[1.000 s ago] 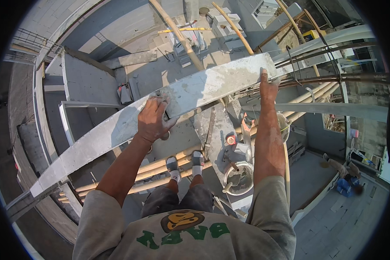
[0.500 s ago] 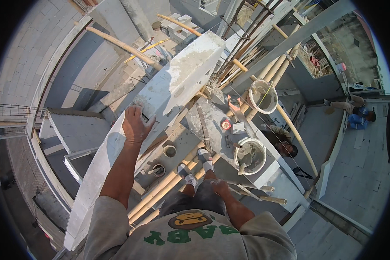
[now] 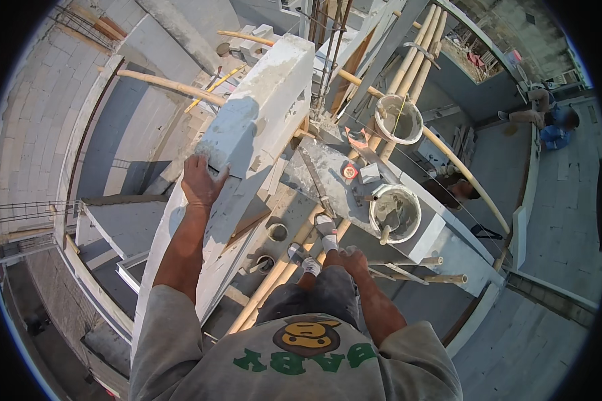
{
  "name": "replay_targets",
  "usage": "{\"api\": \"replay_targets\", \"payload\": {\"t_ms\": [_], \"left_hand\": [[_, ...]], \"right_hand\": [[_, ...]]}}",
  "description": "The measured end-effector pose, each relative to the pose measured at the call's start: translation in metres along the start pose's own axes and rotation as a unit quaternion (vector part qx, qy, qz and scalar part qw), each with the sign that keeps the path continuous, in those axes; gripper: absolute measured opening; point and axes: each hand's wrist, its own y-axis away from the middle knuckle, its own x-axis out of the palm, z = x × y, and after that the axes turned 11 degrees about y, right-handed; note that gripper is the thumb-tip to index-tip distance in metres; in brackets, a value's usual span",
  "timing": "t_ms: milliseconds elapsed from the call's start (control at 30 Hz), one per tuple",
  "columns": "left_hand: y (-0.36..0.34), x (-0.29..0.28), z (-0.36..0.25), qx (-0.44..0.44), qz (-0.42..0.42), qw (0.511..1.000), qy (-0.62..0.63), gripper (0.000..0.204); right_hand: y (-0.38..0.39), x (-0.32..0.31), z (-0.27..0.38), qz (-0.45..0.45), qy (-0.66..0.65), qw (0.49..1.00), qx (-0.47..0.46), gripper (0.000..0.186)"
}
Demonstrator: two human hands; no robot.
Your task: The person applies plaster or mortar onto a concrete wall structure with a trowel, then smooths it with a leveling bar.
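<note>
My left hand (image 3: 204, 182) rests on top of the pale block wall (image 3: 264, 80), beside a dark gap between blocks. Its fingers bend over the surface, thumb held apart. A wet grey mortar patch and a shadow lie just beyond it. Over my right knee lies my right hand (image 3: 353, 262), with no tool visible in it. To its right stands a white mortar bucket (image 3: 416, 230) with a trowel (image 3: 385, 232) in it. A second mortar bucket (image 3: 418, 127) stands farther off. Between them are a red-and-white tape measure (image 3: 349, 171) and a hand saw (image 3: 374, 155).
My feet are by bamboo poles (image 3: 284, 267) above a drop. Two small pots (image 3: 277, 232) sit below the wall. More bamboo poles (image 3: 421, 50) and upright rebar (image 3: 331, 47) stand ahead. One person (image 3: 458, 190) is below right; another person (image 3: 555, 127) is at far right.
My view has turned, so the wall, buckets and poles appear rotated and shifted. My left hand stays on the wall with its fingers a little shifted; my right hand stays at my knee.
</note>
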Motion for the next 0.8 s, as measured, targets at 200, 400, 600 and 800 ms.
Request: {"api": "replay_targets", "payload": {"t_ms": [200, 400, 600, 800], "left_hand": [[0.001, -0.002, -0.001, -0.036, 0.044, 0.998, -0.026, 0.051], [0.001, 0.001, -0.003, -0.031, 0.033, 0.997, -0.055, 0.053], [0.000, 0.007, -0.011, -0.010, 0.028, 0.999, -0.034, 0.053], [0.001, 0.010, -0.007, 0.013, 0.028, 0.999, -0.028, 0.050]], "right_hand": [[0.025, 0.028, -0.017, 0.029, -0.014, 0.999, 0.012, 0.063], [-0.002, 0.068, -0.073, 0.082, 0.086, 0.992, 0.038, 0.066], [-0.022, 0.032, -0.086, 0.045, 0.018, 0.996, 0.069, 0.062], [-0.048, -0.005, -0.057, 0.008, -0.036, 0.999, 0.018, 0.060]]}}
